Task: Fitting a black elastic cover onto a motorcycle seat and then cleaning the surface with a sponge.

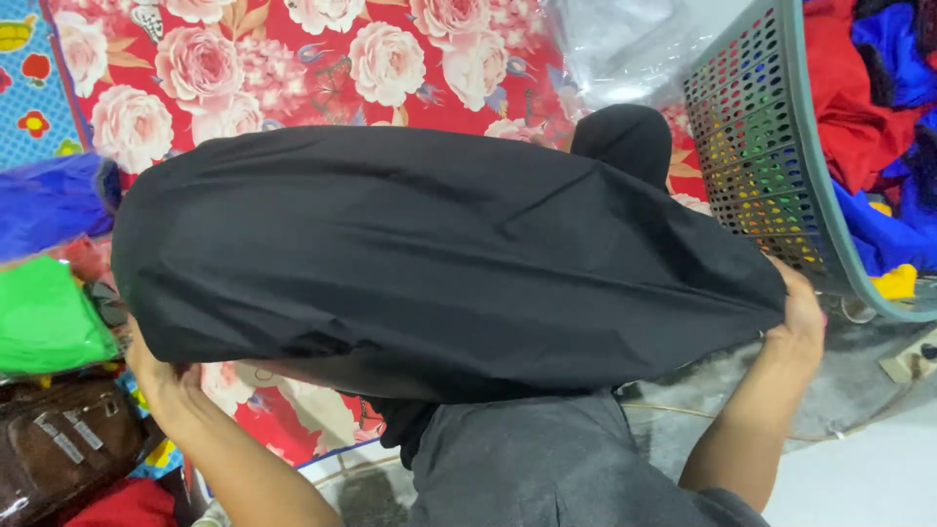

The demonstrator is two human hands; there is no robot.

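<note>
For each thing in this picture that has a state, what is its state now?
black cloth: stretched wide between both hands, held up.
left hand: gripping the cloth's left edge.
right hand: gripping the cloth's right edge.
grey laundry basket: tilted, full of coloured clothes.
brown bag: lying flat.

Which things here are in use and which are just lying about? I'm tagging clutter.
In use:
black cloth, stretched between both hands
left hand
right hand

Lying about:
basket of bright clothes
floral sheet
green bag
brown bag
</note>
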